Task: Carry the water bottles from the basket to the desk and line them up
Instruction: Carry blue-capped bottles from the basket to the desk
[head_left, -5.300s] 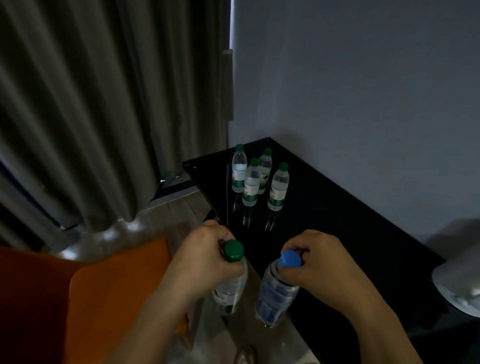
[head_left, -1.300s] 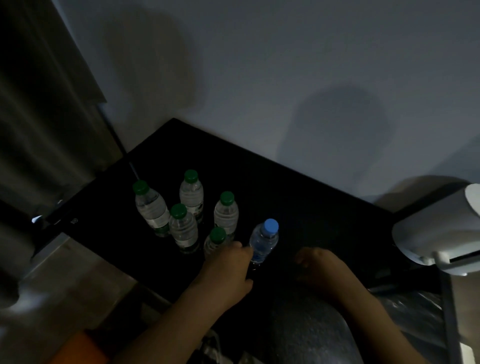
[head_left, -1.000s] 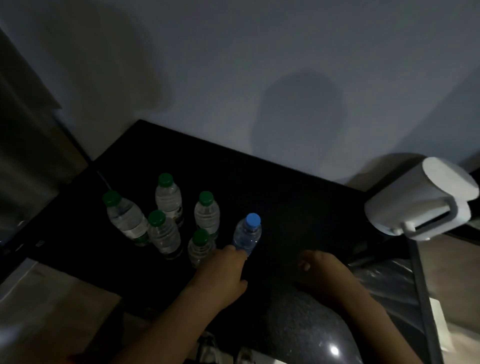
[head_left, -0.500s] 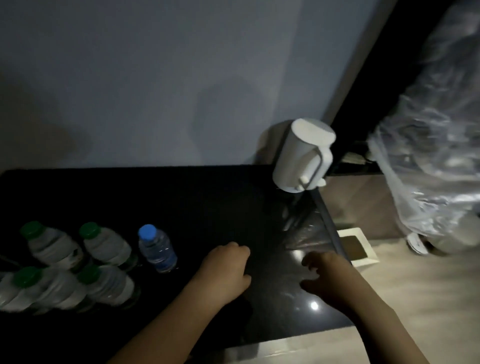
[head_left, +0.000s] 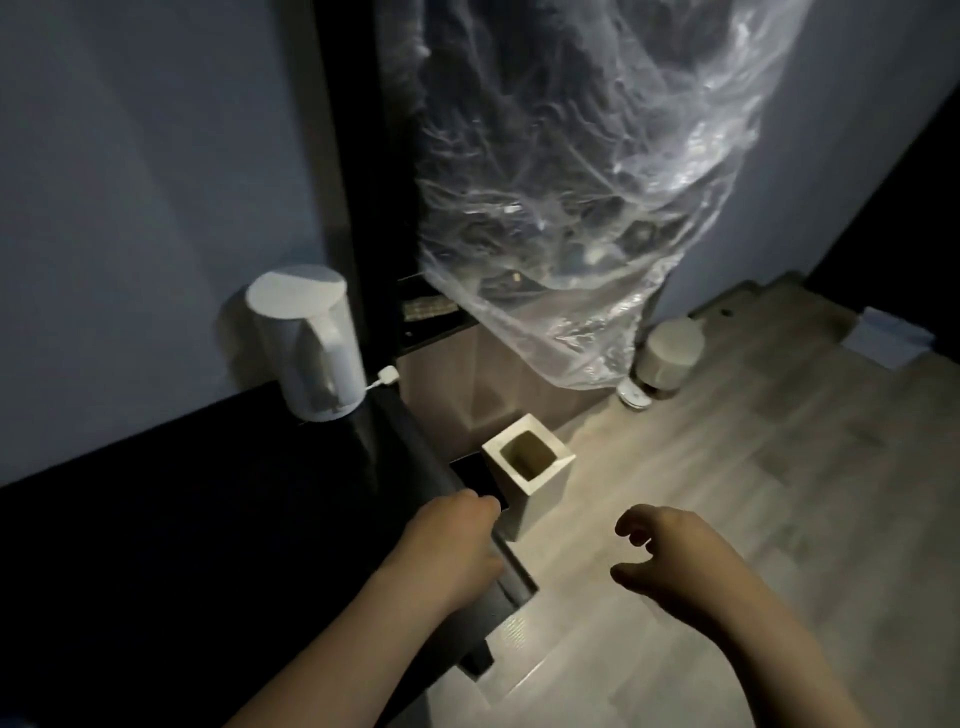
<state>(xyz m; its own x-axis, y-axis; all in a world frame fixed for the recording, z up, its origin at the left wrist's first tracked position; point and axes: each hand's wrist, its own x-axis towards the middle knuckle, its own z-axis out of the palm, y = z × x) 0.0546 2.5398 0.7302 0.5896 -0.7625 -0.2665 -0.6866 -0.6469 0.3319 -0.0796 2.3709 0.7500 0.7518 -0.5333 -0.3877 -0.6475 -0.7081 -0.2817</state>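
Hovering empty, fingers loosely curled: left hand (head_left: 451, 552) over the desk (head_left: 208, 519) end, right hand (head_left: 681, 564) over the floor (head_left: 779, 467)

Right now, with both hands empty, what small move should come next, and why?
Probably look around for the basket: the left hand and right hand hold nothing, and no bottle shows here, only the desk, a kettle and a square bin.

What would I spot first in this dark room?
The big shiny plastic sheet hanging at the top middle. Next, the white kettle to its left, on the desk's far corner. Below, the left hand and right hand are held out.
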